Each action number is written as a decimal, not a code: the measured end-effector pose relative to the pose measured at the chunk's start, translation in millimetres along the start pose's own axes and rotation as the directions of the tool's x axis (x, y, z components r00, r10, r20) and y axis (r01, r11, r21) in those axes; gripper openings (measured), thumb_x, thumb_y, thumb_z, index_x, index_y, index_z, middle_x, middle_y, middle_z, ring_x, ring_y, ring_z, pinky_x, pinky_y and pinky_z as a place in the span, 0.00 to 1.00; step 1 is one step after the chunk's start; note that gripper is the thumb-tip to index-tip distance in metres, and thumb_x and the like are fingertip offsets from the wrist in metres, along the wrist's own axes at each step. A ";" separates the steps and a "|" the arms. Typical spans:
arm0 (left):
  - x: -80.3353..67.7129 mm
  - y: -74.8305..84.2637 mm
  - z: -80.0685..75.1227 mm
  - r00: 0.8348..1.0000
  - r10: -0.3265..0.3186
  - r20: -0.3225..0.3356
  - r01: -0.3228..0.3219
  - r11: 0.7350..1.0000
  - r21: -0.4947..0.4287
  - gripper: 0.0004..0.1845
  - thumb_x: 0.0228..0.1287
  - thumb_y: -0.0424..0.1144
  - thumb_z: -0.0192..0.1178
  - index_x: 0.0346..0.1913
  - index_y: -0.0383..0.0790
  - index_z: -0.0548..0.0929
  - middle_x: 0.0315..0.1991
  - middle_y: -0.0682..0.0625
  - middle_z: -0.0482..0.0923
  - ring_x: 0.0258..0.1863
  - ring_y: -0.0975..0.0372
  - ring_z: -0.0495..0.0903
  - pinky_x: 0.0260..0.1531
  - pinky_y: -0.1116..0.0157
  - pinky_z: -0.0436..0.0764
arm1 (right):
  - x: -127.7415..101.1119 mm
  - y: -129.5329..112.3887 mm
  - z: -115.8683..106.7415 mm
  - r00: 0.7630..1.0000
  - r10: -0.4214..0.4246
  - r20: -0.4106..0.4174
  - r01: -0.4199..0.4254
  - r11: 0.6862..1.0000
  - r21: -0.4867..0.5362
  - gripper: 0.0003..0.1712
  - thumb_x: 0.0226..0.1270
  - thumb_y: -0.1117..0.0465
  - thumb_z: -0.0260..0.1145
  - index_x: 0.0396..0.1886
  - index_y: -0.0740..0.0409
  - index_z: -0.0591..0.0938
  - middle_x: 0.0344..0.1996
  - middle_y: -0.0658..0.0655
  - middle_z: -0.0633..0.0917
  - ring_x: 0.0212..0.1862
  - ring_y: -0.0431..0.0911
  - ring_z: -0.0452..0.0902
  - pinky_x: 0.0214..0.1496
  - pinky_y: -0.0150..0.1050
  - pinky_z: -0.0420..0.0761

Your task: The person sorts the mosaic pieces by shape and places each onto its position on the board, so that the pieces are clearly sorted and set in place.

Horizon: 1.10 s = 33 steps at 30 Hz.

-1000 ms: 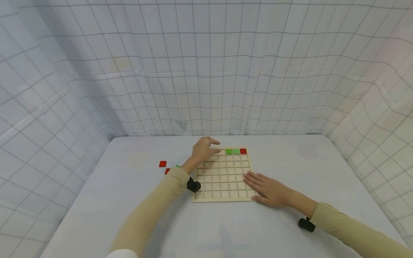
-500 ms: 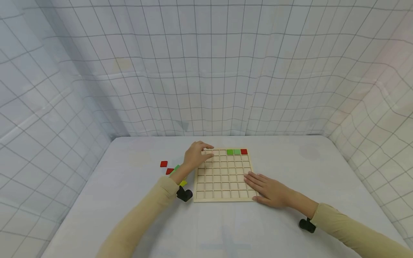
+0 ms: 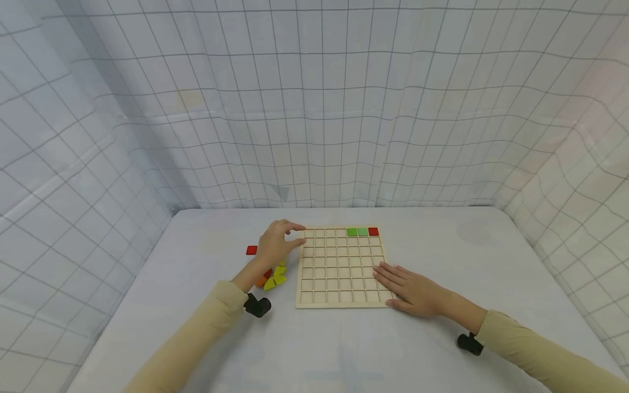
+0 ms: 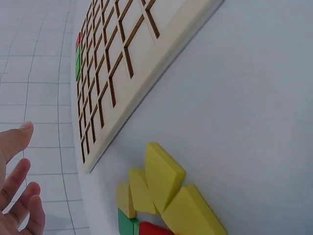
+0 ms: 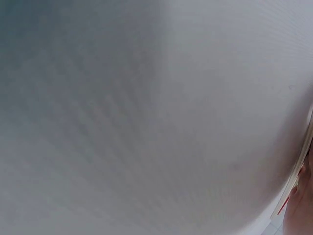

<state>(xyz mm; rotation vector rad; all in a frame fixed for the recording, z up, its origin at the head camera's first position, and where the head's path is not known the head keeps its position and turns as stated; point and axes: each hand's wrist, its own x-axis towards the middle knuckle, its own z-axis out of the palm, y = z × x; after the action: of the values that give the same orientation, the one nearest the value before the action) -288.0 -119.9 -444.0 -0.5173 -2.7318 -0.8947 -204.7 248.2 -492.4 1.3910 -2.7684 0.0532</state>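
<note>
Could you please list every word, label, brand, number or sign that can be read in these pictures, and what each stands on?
None can be read.
Grid board: lines and cells, no lettering visible.
Yellow tiles: plain on the faces that show.
Tabletop: a faint, blurred cross-shaped patch, no readable text.
Black wrist devices: too small to tell whether they are marked.
</note>
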 end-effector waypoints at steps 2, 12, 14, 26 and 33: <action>-4.1 -4.0 -5.9 1.000 -0.010 -0.003 0.010 1.000 0.004 0.16 0.55 0.43 0.70 0.48 0.47 0.86 0.47 0.47 0.83 0.42 0.53 0.77 0.24 0.67 0.74 | -0.2 0.2 0.1 1.000 0.001 0.001 -0.001 1.000 -0.002 0.38 0.75 0.43 0.48 0.75 0.60 0.56 0.75 0.59 0.58 0.75 0.56 0.53 0.73 0.26 0.26; -17.2 -22.9 -24.3 0.998 -0.057 -0.016 0.057 0.998 0.008 0.17 0.56 0.43 0.70 0.50 0.45 0.86 0.47 0.47 0.83 0.43 0.53 0.79 0.30 0.62 0.78 | -2.4 0.0 0.0 1.000 0.003 -0.010 -0.003 1.000 0.008 0.38 0.75 0.43 0.48 0.75 0.60 0.55 0.75 0.59 0.57 0.75 0.57 0.52 0.74 0.27 0.27; -19.7 -27.7 -26.2 0.998 -0.067 -0.022 0.067 0.998 0.011 0.17 0.56 0.43 0.70 0.50 0.45 0.86 0.47 0.47 0.84 0.43 0.53 0.79 0.30 0.62 0.79 | -2.2 -0.1 0.0 1.000 0.001 -0.011 -0.001 1.000 0.004 0.38 0.76 0.43 0.47 0.75 0.60 0.55 0.75 0.59 0.57 0.75 0.56 0.52 0.74 0.27 0.27; -34.9 -57.3 -42.1 0.989 -0.135 -0.057 0.132 0.990 -0.039 0.19 0.57 0.40 0.69 0.52 0.40 0.84 0.48 0.41 0.83 0.43 0.50 0.79 0.34 0.60 0.80 | -1.4 0.6 2.6 1.000 -0.008 -0.014 0.008 1.000 -0.011 0.38 0.76 0.43 0.47 0.76 0.60 0.54 0.75 0.59 0.56 0.75 0.57 0.52 0.74 0.27 0.27; -45.1 -78.8 -49.3 0.978 -0.205 -0.040 0.200 0.973 -0.112 0.21 0.58 0.38 0.68 0.55 0.37 0.81 0.51 0.38 0.82 0.46 0.47 0.79 0.38 0.59 0.79 | -0.7 -0.2 3.4 1.000 -0.011 -0.020 0.011 1.000 -0.009 0.38 0.76 0.43 0.48 0.76 0.60 0.55 0.75 0.59 0.57 0.75 0.57 0.52 0.74 0.27 0.27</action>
<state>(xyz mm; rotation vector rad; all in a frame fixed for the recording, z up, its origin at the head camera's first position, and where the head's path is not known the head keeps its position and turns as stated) -273.0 -220.8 -460.7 -0.2323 -2.7369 -1.0925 -204.3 248.4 -495.8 1.3956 -2.7415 0.0543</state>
